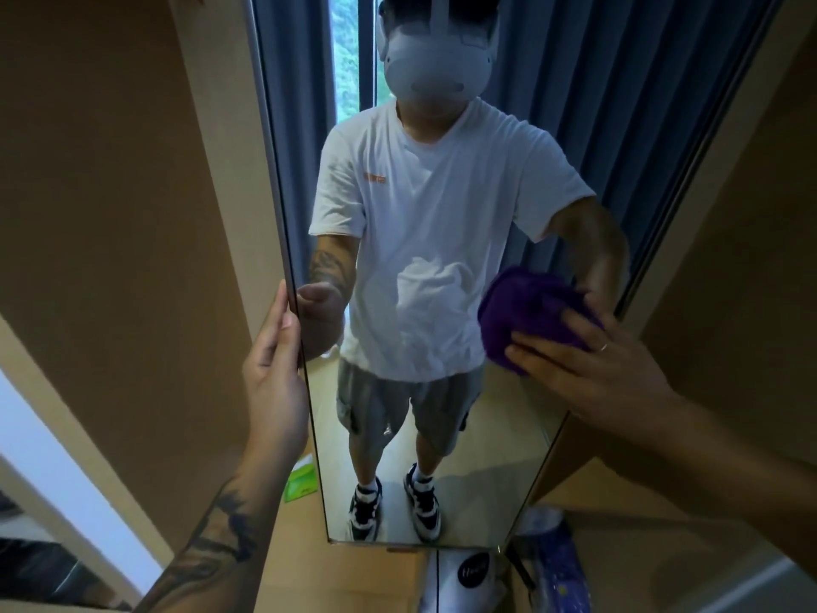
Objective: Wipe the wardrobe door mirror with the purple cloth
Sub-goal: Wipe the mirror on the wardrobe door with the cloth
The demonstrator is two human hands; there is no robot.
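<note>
A: Where is the purple cloth [526, 318] right now?

B: Right of centre in the frame, bunched into a thick wad and flat against the wardrobe door mirror [442, 457], close to the glass's right edge.

A: And which hand has it?

B: The right hand [592, 369], coming in from the lower right. Its fingers lie spread and fairly straight over the lower right part of the cloth, pressing it onto the glass. A ring shows on one finger.

A: The other hand?

B: The left hand [274, 365] is at the left of centre, on the mirror's left edge. The fingers are curled round that edge, thumb on the near side, so it grips the door. The forearm below it, running to the lower left corner, carries dark tattoos.

A: What does the glass show?

B: A reflection of the person: white T-shirt, grey shorts, black-and-white trainers, a headset over the face. Blue curtains [588, 104] hang behind in the reflection, with a strip of window between them at the top.

A: Anything around the door?

B: Tan wardrobe panels [110, 192] flank it on both sides. A green packet [303, 482] lies on the pale floor just left of the mirror's lower edge. Below the bottom edge sits a white item with a dark round label [474, 570], too blurred to read.
</note>
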